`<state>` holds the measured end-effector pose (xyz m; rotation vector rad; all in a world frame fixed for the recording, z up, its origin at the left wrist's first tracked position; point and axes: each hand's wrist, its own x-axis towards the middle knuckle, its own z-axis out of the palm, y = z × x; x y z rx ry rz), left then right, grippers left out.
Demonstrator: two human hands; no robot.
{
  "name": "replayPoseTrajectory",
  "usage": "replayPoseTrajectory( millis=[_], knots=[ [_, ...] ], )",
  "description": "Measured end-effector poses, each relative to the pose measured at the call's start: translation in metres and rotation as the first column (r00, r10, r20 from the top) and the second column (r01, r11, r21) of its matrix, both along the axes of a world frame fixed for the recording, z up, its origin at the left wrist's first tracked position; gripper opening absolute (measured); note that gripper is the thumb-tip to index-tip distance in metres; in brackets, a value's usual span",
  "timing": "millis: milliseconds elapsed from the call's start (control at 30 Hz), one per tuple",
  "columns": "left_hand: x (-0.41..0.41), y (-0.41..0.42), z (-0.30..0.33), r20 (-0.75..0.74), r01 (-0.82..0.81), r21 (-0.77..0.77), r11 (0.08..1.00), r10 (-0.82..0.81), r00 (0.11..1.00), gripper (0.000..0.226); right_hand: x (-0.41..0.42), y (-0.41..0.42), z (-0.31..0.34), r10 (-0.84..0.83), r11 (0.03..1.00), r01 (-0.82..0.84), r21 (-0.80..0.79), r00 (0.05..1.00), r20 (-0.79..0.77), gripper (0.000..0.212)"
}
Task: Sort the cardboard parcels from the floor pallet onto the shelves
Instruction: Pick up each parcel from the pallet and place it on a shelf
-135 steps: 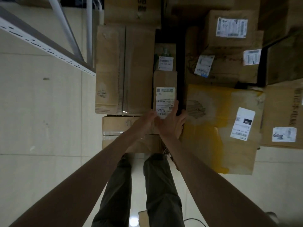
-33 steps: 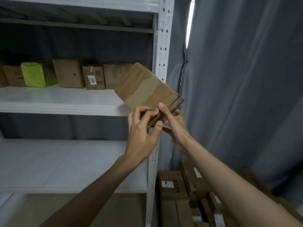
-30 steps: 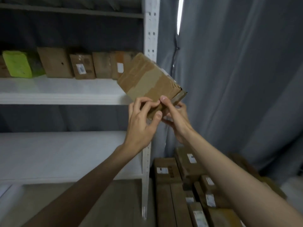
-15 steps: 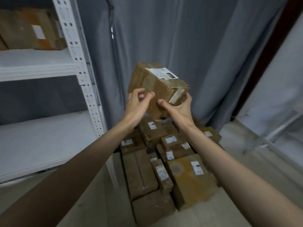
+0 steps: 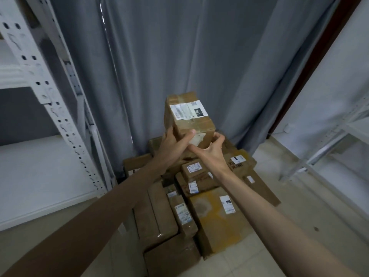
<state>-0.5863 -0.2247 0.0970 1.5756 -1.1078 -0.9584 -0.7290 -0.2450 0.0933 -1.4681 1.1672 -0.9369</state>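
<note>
A small cardboard parcel (image 5: 188, 116) with a white shipping label on top is held in the air in front of a grey curtain. My left hand (image 5: 173, 143) grips its lower left side, thumb across the near face. My right hand (image 5: 211, 149) holds its lower right corner from underneath with curled fingers. Below them a pile of cardboard parcels (image 5: 199, 208) lies on the floor. The white metal shelving (image 5: 46, 100) stands at the left, its lower shelf board (image 5: 36, 168) bare.
A grey curtain (image 5: 179, 56) hangs behind the pile. Another white metal rack (image 5: 329, 140) stands at the right by a pale wall. Tiled floor (image 5: 299, 216) shows on both sides of the pile.
The view has swung right, away from the shelf toward the curtain and the floor pile. The parcel has been turned so its label faces up, still held in both hands.
</note>
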Motion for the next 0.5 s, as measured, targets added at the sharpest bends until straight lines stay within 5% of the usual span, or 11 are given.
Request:
replayPoseTrajectory(
  millis=[233, 500],
  knots=[
    [0.023, -0.057, -0.068, -0.132, 0.001, 0.002, 1.0, -0.001, 0.991, 0.021, 0.017, -0.052, -0.051, 0.004, 0.983, -0.007, 0.183, 1.0, 0.014, 0.055],
    [0.024, -0.101, -0.117, -0.133, 0.006, 0.095, 0.995, 0.007, 0.991, 0.027, 0.018, -0.116, -0.107, -0.061, 0.921, 0.03, 0.389, 0.996, 0.069, 0.046]
  ],
)
